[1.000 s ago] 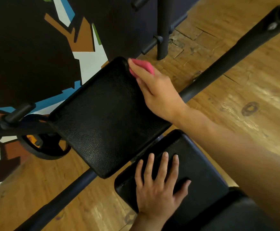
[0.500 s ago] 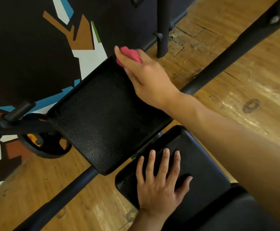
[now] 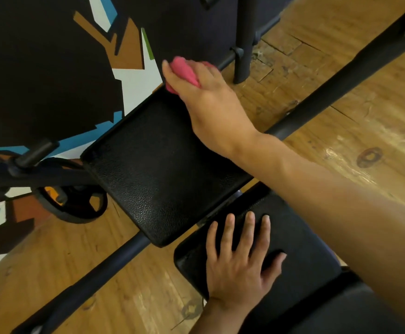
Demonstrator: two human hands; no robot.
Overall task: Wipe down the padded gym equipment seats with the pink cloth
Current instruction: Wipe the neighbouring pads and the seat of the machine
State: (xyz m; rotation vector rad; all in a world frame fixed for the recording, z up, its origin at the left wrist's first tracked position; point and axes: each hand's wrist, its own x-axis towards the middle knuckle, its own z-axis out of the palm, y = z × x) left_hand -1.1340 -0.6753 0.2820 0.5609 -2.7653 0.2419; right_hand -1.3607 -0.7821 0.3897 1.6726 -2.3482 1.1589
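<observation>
Two black padded seats, pebbled leather-like texture, rounded rectangles. Far seat [image 3: 163, 169] runs its long axis from near-left to far-right corner. Right hand [image 3: 208, 100] clenches the bunched pink cloth [image 3: 184, 72] at that seat's far corner, cloth under the fingers. Left hand [image 3: 240, 263] lies flat, fingers spread, on the near seat [image 3: 300, 251]. Wooden plank floor [image 3: 341, 92] below; dark metal frame bar [image 3: 341, 85] crosses diagonally.

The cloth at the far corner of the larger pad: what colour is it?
Pink. The cloth, bunched in the right hand, shows best in the head view.
</observation>
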